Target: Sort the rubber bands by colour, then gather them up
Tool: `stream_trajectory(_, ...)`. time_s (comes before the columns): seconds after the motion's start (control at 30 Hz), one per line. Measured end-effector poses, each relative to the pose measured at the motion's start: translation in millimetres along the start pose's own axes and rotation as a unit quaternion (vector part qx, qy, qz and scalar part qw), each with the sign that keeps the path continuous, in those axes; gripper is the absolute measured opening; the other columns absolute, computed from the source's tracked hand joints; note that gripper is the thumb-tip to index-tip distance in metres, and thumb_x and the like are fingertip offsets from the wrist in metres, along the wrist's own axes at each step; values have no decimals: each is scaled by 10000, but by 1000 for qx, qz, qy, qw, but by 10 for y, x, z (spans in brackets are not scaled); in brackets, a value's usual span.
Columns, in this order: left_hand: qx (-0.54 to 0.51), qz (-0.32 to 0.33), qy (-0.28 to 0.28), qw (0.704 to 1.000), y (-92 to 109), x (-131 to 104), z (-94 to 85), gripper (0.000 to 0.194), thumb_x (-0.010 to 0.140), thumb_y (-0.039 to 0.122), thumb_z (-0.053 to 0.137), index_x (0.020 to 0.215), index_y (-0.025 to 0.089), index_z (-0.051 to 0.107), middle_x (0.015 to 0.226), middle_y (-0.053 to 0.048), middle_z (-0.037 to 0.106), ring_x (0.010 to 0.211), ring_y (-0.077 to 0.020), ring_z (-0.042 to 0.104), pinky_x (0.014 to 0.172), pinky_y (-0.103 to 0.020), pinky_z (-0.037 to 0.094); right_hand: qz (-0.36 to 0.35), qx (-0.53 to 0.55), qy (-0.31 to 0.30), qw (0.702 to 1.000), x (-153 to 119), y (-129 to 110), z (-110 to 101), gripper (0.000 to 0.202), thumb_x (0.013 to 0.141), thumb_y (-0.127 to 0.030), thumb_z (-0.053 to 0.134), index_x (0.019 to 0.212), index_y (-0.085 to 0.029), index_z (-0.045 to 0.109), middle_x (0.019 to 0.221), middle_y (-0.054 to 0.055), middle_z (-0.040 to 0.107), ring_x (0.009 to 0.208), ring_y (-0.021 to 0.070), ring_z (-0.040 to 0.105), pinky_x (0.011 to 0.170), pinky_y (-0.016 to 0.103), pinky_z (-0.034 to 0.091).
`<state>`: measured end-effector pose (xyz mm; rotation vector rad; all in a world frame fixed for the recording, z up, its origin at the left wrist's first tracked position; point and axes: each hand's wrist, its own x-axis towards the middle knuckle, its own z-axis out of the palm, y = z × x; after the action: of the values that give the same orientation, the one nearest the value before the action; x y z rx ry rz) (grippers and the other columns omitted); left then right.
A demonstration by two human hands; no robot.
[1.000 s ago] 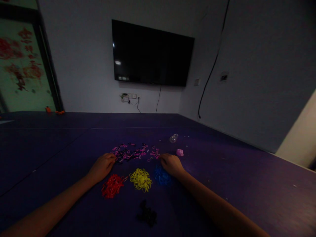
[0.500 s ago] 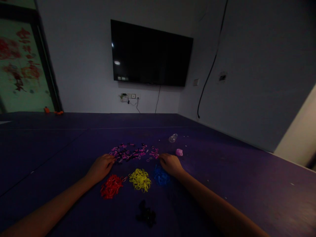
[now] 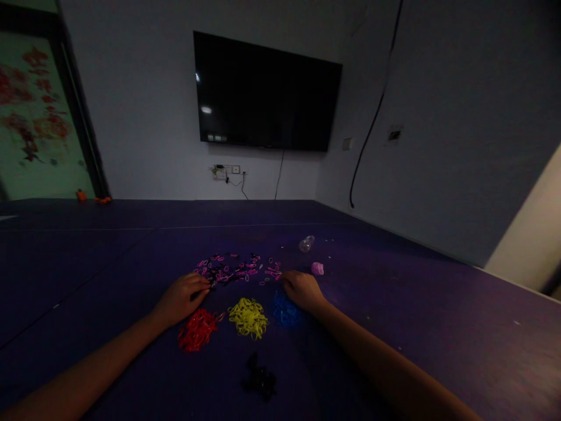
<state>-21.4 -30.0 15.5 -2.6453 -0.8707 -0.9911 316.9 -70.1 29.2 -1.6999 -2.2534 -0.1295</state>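
My left hand (image 3: pixel 184 298) lies at the left edge of a loose scatter of pink and black small rubber bands (image 3: pixel 241 271). Its thumb and fingers are drawn together at the bands, and whatever sits between the tips is too small to make out. My right hand (image 3: pixel 303 290) rests at the scatter's right end, fingers curled down beside a few pink bands; their tips are hidden. Closer to me are sorted heaps: red rubber bands (image 3: pixel 198 331) by my left wrist, yellow rubber bands (image 3: pixel 248 318) in the middle, blue rubber bands (image 3: pixel 286 310) partly under my right hand, and black rubber bands (image 3: pixel 259 378) nearest me.
Beyond my right hand, a crumpled pink lump (image 3: pixel 317 268) and a clear plastic piece (image 3: pixel 307 244) lie on the dark purple surface (image 3: pixel 416 327). White specks dot it. A television (image 3: pixel 268 93) hangs on the far wall, and a black cable (image 3: pixel 372 126) dangles at the right.
My left hand has shifted slightly right, further into the pink and black bands, its fingers closing together. My right hand stays in about the same place. The view has tilted very slightly.
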Motion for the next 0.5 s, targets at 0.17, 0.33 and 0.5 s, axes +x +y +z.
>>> stream_trajectory(0.17,-13,-23,-23,999,27,13,-25,229,848,272,487,850,191,701,844,-63,702,819,-204,636,745,-356,516,3,-4,-5,1000,0,-5,-6,302,833,-181,398,1027,-212,627,1046,50,662,934,167,605,748,221,399)
stream_trajectory(0.33,-13,-49,-42,998,61,24,-51,239,842,276,478,826,217,709,900,-50,712,859,-202,635,785,-360,510,6,0,-10,1000,-1,-20,-26,306,836,-178,393,1031,-214,626,1056,45,661,943,169,606,761,227,402)
stream_trajectory(0.5,-15,-50,-49,997,51,26,-45,242,839,258,476,842,214,714,913,-48,715,867,-202,636,786,-357,512,5,3,-12,1000,2,-20,-24,304,836,-179,399,1037,-214,623,1064,47,659,954,170,603,778,227,400)
